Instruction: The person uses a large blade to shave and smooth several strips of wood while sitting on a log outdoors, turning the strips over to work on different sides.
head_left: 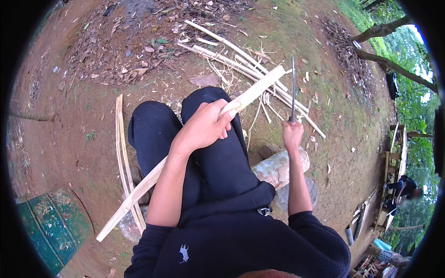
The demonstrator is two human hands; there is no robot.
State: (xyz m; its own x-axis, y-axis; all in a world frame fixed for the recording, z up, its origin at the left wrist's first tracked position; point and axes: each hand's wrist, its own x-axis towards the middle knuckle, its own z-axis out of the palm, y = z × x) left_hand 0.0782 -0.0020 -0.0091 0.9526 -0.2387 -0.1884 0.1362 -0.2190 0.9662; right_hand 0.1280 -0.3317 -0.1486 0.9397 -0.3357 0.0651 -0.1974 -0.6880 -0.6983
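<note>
The left hand (204, 126) grips a long bamboo strip (185, 153) slanting across the knees; the right hand (292, 135) holds a knife (293, 88) upright beside it, probably between shaving strokes, blade needing realignment; cut strips (241, 65) lie beyond the knees

We find open dirt (79, 116) to the left of the knees (185, 111), free except for two thin strips (121, 148) lying beside the left leg. Ahead, a pile of split strips (241, 65) covers the ground and blocks low passage. The held slat (194, 153) runs diagonally across the lap, barring the way between the legs. The upright blade (293, 88) stands to the right of it. A stone (278, 167) sits under the right forearm; a green drum (51, 227) closes the lower left.
</note>
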